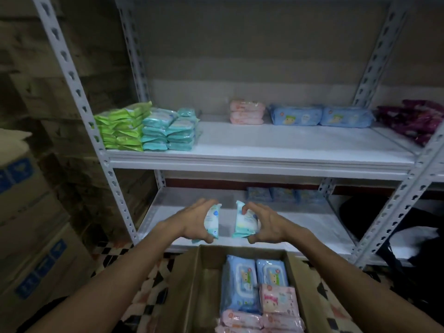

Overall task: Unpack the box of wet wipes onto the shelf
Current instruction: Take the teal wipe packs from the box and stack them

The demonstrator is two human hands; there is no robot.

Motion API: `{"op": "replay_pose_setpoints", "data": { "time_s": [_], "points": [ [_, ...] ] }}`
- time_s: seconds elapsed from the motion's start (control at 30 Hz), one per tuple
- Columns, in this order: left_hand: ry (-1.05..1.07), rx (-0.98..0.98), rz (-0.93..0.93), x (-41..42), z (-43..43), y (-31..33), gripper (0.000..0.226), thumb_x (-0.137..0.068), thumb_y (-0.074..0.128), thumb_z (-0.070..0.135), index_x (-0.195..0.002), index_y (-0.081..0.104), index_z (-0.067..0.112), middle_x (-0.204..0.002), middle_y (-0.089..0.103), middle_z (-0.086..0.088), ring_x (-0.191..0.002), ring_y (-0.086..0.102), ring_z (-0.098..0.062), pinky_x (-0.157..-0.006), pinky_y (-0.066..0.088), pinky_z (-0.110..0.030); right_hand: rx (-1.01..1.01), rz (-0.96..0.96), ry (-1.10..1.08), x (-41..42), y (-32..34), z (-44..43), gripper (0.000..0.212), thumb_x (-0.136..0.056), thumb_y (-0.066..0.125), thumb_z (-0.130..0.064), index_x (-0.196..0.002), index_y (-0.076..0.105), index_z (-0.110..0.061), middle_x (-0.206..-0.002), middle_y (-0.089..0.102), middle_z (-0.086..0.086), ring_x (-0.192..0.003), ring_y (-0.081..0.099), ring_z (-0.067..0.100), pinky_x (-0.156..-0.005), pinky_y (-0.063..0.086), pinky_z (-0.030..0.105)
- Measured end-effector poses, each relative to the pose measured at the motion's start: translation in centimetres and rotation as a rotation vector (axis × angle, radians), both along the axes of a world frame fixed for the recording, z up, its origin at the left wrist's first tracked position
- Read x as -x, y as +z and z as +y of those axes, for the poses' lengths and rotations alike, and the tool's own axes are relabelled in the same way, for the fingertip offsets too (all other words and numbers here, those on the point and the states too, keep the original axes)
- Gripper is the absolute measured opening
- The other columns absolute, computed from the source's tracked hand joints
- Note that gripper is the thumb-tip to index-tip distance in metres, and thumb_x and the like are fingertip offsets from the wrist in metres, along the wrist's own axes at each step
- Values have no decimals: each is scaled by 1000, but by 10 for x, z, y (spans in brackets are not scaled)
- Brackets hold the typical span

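1. The rack [96, 131] fills the view of a dim storeroom. Its white upper shelf [288, 145] has bare board in the middle, and the lower shelf [312, 219] is mostly bare in front.
2. Cartons [28, 212] are stacked at the left and a black bag [408, 224] lies at the right, on a chequered floor [153, 280].
3. The box [189, 272] stands open below the hands, just in front of the lower shelf. Blue packs [240, 282] and pink packs [278, 299] lie in its right half, so the unpacking looks well short of done.
4. The upper shelf is sorted by colour: a green stack [122, 128], teal stacks [168, 133], pink [246, 112], blue [319, 116], then purple [413, 118].
5. The left hand [189, 219] and right hand [269, 224] are raised over the front of the lower shelf, close together.
6. Each hand's fingers curl round one small pale-teal pack, the left pack [212, 221] and the right pack [243, 222], both held on edge with a gap between them.
7. These likely belong with the teal stacks. Lift them to that corner, turn them flat and set each squarely on a pile, because the piles are tall and the soft wrappers may slide.
8. Lay one pack at a time, and steady the pile with the other hand if it leans.
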State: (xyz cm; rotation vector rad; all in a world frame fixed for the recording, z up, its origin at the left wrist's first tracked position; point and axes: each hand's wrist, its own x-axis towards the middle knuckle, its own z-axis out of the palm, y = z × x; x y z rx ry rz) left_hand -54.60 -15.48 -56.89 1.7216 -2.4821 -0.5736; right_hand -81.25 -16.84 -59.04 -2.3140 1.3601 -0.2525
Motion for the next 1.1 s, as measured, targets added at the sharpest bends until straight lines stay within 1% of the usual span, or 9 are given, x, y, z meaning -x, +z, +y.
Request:
{"op": "replay_pose_setpoints", "data": {
  "time_s": [0.1,0.23,0.33,0.5,0.6,0.73,0.83,1.0,1.1],
  "points": [
    [-11,48,-17,-6,0,53,110,-61,83,43,-150,22,24,-141,35,3,-128,42,-20,-103,42,-38,45,-35,7,-6,57,6,67,-57,72,-44,-113,37,-40,-115,46,-2,-99,45,20,-81,48,35],
    [-10,107,-61,-14,-1,105,112,-52,79,54,-146,25,27,-142,39,4,-124,45,-18,-102,44,-39,114,-76,21,-12,116,11,65,-56,71,-46,-112,37,-43,-113,47,-6,-97,48,17,-78,49,33],
    [-35,140,-64,-15,3,133,101,-60,84,46,-143,31,24,-137,43,4,-121,47,-17,-101,42,-32,140,-97,39,-18,139,10,65,-54,70,-47,-112,39,-41,-111,51,-5,-93,51,15,-76,49,31],
    [-1,190,-100,-27,-3,187,85,-61,87,42,-129,38,29,-124,53,0,-105,53,-21,-88,48,-34,197,-126,52,-35,174,-3,66,-54,71,-46,-112,40,-41,-112,53,-3,-95,51,17,-78,47,29],
    [7,224,-133,-37,-14,231,81,-65,87,35,-130,38,26,-121,51,1,-103,51,-20,-83,43,-31,210,-144,69,-52,200,-18,61,-61,76,-39,-111,41,-40,-111,54,-3,-94,52,19,-77,47,31],
    [58,227,-181,-57,-43,279,83,-65,89,25,-129,36,28,-119,54,-3,-102,55,-23,-84,48,-35,222,-188,65,-81,230,-52,55,-65,80,-30,-107,45,-34,-102,59,-2,-89,58,21,-75,50,35],
    [106,214,-247,-68,-77,303,86,-59,92,24,-122,33,32,-120,54,-5,-104,56,-25,-91,50,-42,214,-182,59,-105,248,-87,52,-69,79,-30,-108,45,-30,-92,64,-3,-73,60,14,-64,49,30],
    [179,140,-466,-67,-120,315,101,-61,92,25,-139,28,23,-129,49,-3,-115,52,-25,-98,45,-35,185,-142,63,-147,260,-133,52,-73,76,-34,-115,46,-27,-100,63,2,-81,61,17,-66,48,31],
    [191,94,-566,-65,-137,308,98,-64,90,26,-140,28,23,-129,47,-1,-113,50,-23,-99,45,-34,151,-70,73,-162,257,-148,51,-75,74,-36,-118,47,-26,-109,58,2,-91,56,18,-73,46,32]
  ]
}}
